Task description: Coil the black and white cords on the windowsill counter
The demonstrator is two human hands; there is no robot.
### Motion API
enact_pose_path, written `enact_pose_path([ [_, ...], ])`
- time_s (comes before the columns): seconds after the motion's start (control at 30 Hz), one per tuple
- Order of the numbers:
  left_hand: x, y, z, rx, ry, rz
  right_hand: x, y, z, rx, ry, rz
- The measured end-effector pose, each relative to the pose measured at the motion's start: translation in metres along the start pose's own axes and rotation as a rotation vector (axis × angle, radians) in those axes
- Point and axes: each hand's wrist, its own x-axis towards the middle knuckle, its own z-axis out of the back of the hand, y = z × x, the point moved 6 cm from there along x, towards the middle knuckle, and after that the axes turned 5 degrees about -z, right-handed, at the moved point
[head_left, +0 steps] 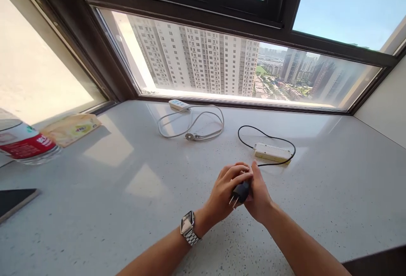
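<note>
Head view: black plug (pixel 241 192) prongs toward lower left.

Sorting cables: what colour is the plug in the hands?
Black plug, metal prongs; head view.

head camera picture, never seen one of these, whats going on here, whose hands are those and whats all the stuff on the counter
There is no machine here. The one picture comes from a camera worn on a person's head, looking forward and down, so the two arms reaching in from the bottom are that person's own. The left hand, with a wristwatch, and the right hand together hold a black plug, prongs pointing down-left. Its black cord runs to a cream power strip on the pale speckled counter. Farther back lies a white power strip with its looped white cable. At the left are a plastic bottle, a tissue pack and a dark phone. The window shows tower blocks.
</note>
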Motion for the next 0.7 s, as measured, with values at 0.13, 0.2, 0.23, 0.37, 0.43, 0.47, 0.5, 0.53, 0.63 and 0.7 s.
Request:
enact_pose_path([
  [0.13, -0.001, 0.024, 0.023, -0.253, -0.305, 0.269, 0.007, -0.003, 0.006, -0.533, 0.193, 0.218],
  [0.2, -0.002, 0.035, 0.031, -0.457, -0.454, 0.428, 0.009, -0.003, 0.016, -1.032, 0.168, 0.289],
  [0.23, -0.004, 0.041, 0.031, -0.571, -0.489, 0.520, 0.010, -0.002, 0.022, -1.263, 0.121, 0.305],
  [0.37, -0.011, 0.070, 0.038, -0.788, -0.473, 0.765, 0.018, 0.018, 0.048, -1.750, -0.130, 0.321],
  [0.43, -0.018, 0.087, 0.057, -0.581, -0.458, 0.742, 0.021, 0.036, 0.068, -1.814, -0.293, 0.314],
  [0.47, -0.022, 0.095, 0.069, -0.415, -0.436, 0.708, 0.022, 0.047, 0.082, -1.832, -0.392, 0.300],
  [0.5, -0.027, 0.102, 0.080, -0.226, -0.392, 0.674, 0.022, 0.057, 0.096, -1.844, -0.492, 0.281],
  [0.53, -0.031, 0.109, 0.090, -0.059, -0.350, 0.647, 0.022, 0.068, 0.111, -1.848, -0.589, 0.259],
  [0.63, -0.043, 0.122, 0.113, 0.234, -0.297, 0.628, 0.017, 0.095, 0.145, -1.840, -0.778, 0.229],
  [0.7, -0.044, 0.123, 0.122, 0.334, -0.293, 0.612, 0.012, 0.108, 0.160, -1.804, -0.873, 0.190],
])
